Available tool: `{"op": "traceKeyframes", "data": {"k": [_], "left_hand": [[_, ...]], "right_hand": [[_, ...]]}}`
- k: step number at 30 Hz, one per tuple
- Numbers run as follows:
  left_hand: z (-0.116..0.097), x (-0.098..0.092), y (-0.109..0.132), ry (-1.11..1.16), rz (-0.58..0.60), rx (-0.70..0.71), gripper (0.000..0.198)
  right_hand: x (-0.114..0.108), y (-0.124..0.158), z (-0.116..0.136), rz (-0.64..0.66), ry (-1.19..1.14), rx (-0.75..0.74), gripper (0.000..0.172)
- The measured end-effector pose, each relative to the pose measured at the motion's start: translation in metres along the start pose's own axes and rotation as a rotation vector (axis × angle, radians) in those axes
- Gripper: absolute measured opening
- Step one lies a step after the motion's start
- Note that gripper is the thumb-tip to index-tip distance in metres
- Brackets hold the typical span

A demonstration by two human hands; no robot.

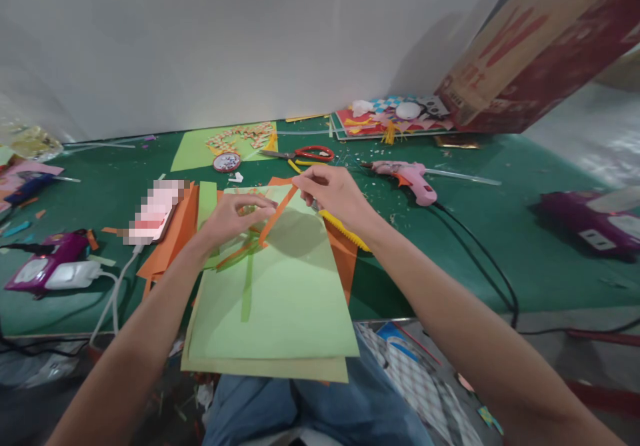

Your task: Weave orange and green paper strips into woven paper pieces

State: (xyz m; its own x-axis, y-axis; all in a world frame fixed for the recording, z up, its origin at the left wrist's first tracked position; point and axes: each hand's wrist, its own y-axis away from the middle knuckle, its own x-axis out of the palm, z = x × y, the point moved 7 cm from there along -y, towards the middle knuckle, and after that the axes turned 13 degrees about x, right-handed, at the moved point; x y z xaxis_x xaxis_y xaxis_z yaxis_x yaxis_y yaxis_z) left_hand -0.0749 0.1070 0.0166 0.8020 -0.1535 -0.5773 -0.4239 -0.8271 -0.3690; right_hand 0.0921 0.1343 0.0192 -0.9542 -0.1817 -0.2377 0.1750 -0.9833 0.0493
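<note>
My right hand (pixel 333 193) pinches the upper end of a narrow orange paper strip (pixel 277 216). The strip slants down to a cluster of green and orange strips (pixel 237 251). Beside the orange strip, my left hand (pixel 235 218) has curved fingers, with a gap between thumb and forefinger. Its fingertips are close to the strip's edge; whether they touch it I cannot tell. Beneath both hands lie light green paper sheets (pixel 280 313), overhanging the table's front edge. A green strip (pixel 247 289) lies on the top sheet. A yellow-handled tool (pixel 345 229) is partly under my right wrist.
Behind my hands are red-handled scissors (pixel 315 154) and a small round dish (pixel 227 161). A pink glue gun (pixel 415 178) with a cord lies right. Left are a phone (pixel 157 213), orange paper (pixel 173 246) and a purple power strip (pixel 50 263). A cardboard box (pixel 530 53) leans back right.
</note>
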Motion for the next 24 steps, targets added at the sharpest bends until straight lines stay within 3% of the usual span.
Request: {"op": "traceKeyframes", "data": {"k": [6, 11, 18, 24], "left_hand": [[0.0, 0.003, 0.002, 0.091, 0.028, -0.123, 0.026], [-0.008, 0.008, 0.003, 0.079, 0.097, -0.138, 0.024], [-0.008, 0.009, 0.004, 0.104, 0.052, -0.129, 0.026], [-0.006, 0.011, 0.003, 0.089, 0.103, -0.135, 0.025]], "right_hand": [[0.001, 0.003, 0.004, 0.004, -0.078, -0.008, 0.027], [0.002, 0.004, 0.006, 0.032, -0.154, -0.029, 0.027], [0.02, 0.007, 0.006, 0.221, 0.037, -0.041, 0.035], [0.022, 0.007, 0.002, 0.214, 0.042, -0.009, 0.03]]}}
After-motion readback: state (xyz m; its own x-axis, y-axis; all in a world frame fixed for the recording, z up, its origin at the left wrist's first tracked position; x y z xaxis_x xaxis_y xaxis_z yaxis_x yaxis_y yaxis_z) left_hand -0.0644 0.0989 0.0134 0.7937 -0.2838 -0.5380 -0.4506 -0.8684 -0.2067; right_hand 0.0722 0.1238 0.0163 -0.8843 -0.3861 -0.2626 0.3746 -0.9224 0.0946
